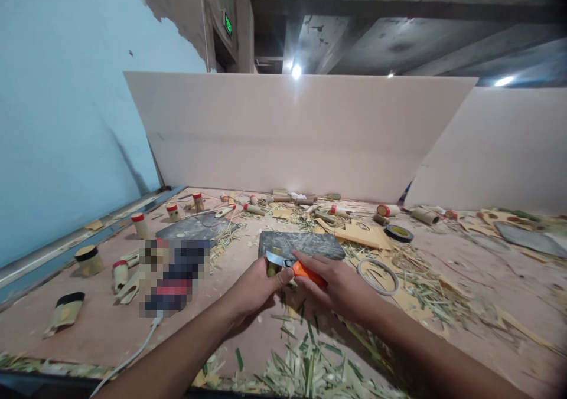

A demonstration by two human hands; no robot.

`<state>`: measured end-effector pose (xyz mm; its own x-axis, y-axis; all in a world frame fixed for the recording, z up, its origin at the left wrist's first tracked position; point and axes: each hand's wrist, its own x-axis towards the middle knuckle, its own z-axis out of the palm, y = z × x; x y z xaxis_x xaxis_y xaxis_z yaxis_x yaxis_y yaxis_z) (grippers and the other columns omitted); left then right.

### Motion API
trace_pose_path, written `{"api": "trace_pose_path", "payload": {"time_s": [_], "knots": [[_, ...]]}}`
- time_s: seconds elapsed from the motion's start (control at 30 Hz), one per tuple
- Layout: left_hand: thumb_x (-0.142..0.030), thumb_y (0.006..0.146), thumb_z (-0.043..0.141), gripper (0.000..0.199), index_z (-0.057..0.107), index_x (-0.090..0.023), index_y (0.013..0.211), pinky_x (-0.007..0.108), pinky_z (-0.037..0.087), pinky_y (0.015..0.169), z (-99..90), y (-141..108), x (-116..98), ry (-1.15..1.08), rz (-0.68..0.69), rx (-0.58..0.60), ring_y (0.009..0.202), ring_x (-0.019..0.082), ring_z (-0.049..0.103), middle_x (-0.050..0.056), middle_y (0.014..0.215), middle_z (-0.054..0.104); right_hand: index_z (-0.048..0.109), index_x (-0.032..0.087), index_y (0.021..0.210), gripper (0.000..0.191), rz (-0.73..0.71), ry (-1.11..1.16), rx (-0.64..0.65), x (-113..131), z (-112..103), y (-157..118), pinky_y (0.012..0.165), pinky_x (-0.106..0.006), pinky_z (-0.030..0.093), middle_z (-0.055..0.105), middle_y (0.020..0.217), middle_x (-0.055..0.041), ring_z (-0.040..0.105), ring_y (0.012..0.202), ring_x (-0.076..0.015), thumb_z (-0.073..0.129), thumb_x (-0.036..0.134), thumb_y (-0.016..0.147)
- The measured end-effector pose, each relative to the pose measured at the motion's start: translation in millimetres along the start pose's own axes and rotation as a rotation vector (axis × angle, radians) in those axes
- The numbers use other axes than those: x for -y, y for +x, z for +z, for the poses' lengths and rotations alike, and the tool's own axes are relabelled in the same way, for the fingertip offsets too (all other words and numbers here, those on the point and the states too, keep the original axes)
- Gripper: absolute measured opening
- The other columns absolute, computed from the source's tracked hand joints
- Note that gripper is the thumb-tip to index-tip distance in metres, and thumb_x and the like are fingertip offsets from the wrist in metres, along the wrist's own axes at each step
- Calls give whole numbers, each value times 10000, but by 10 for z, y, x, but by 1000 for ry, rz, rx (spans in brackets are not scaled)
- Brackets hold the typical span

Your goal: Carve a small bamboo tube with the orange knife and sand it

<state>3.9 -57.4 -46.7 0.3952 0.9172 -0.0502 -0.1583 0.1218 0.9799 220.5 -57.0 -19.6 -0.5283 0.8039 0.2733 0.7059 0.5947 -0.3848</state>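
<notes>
My right hand (pixel 333 278) is closed around the orange handle of a knife (pixel 310 273). The knife's short, broad metal blade points left and lies across a small greenish bamboo piece (pixel 276 251). My left hand (pixel 257 285) grips that bamboo piece, its thumb close beside the blade. Most of the piece is hidden behind the fingers and blade. Just beyond both hands a dark grey stone slab (pixel 305 243) rests on the table.
Green-yellow shavings (pixel 310 363) cover the near table. To the left are bamboo cups (pixel 89 261) with dark or red rims and a blurred-out object (pixel 177 278) on a white cable (pixel 148 334). A black tape roll (pixel 398 234) and pale ring (pixel 378 276) lie right; a white panel (pixel 287 133) stands behind.
</notes>
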Motion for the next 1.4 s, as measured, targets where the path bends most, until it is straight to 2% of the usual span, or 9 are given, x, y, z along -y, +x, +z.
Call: {"api": "trace_pose_path", "payload": {"time_s": [0.1,0.23,0.5,0.6,0.7,0.83,1.0,1.23,1.4], "knots": [[-560,784,829,552,600,-181,1112,231,451,691,20,-16,-8,-26,14,3,769,149,608,21,893,664,492,284,1544,544,-39,-7,44,34,14,-9,808,-331,527,754,1182,-110,721,939,-263,541,454,1030],[-614,812,778,546,634,-172,1097,251,457,708,21,-1,27,-35,42,-12,704,146,585,18,828,670,444,282,1572,542,-84,16,65,20,53,-14,853,-326,530,741,1238,-105,723,999,-252,519,420,1053],[-593,804,791,588,665,-165,1187,326,512,849,16,74,86,-1,152,-60,934,239,664,93,1058,733,474,246,1555,557,8,-185,-2,6,120,-6,751,-345,554,757,1154,-130,752,911,-286,524,461,1043],[-574,799,800,548,691,-155,1134,305,508,803,-11,93,95,46,137,-123,909,232,655,79,1005,731,461,254,1562,552,40,-273,-26,83,130,-9,667,-315,533,759,1064,-106,747,783,-258,509,454,1050],[-606,798,781,493,689,-144,941,252,463,672,-49,106,109,89,106,-203,740,178,603,24,798,671,457,242,1562,540,78,-262,-69,123,151,8,674,-317,531,756,1069,-109,744,790,-262,469,449,1064],[-661,813,733,527,539,-181,715,203,270,488,-80,102,112,109,73,-269,500,80,349,-77,568,429,471,155,1538,559,173,-198,-209,-8,147,63,768,-374,546,749,1141,-172,741,924,-318,406,458,1073],[-784,810,626,581,516,-216,861,198,149,414,-69,100,60,25,8,-206,428,61,214,-108,576,368,546,135,1465,537,169,-156,-228,-198,102,83,828,-392,547,762,1133,-169,733,980,-322,412,469,1066],[-825,833,539,649,556,-204,1023,191,287,428,-55,88,12,-95,-16,-116,503,92,449,-34,735,521,575,184,1452,512,121,-77,-231,-108,78,57,908,-388,553,744,1251,-138,722,1083,-302,450,473,1049],[-762,838,626,589,538,-202,999,176,182,445,-47,77,45,-119,-44,-46,482,53,305,-74,700,439,556,178,1477,532,72,-35,-193,-78,74,40,933,-393,554,725,1295,-148,715,1117,-298,467,473,1044]]}}
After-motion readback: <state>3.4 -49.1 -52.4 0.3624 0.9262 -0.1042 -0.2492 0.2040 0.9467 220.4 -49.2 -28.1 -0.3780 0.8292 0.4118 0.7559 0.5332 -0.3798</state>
